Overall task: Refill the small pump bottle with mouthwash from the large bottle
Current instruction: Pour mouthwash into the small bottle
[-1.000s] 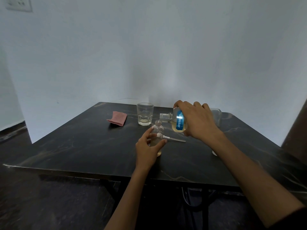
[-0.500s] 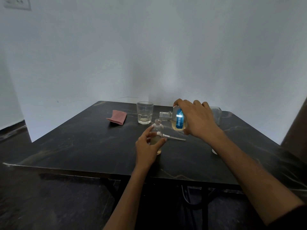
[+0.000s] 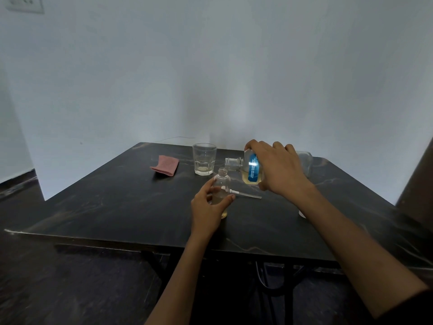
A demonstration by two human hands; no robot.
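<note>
Centrally, the large bottle [image 3: 251, 171] lies tipped almost horizontal above the worktop [image 3: 117, 207], its open threaded neck pointing left and sitting just over the mouth of the small pump bottle [image 3: 222, 184]. A blue label wraps the large bottle's shoulder; it carries white lettering, too small and too turned to be read. Pale yellow mouthwash pools along the lower side of the tilted body.

The right hand [image 3: 278, 170] grips the large bottle from above, palm down, fingers [image 3: 254, 146] curled over its far side and clamped on the body, the forearm running back toward the lower right. The left hand [image 3: 207, 207] holds the small pump bottle upright on the worktop near the middle, thumb on the right and fingers on the left wrapped round its lower half. A shallow layer of yellowish liquid shows at the base of this clear bottle.

The pump head with its dip tube [image 3: 243, 194] lies flat on the worktop just behind and to the right of the small bottle. A drinking glass [image 3: 204, 159] stands further back, a trace of liquid at its bottom. To its left rests a folded pink cloth [image 3: 165, 165]. A small white disc [image 3: 302, 214], partly hidden by the right forearm, lies on the worktop.
</note>
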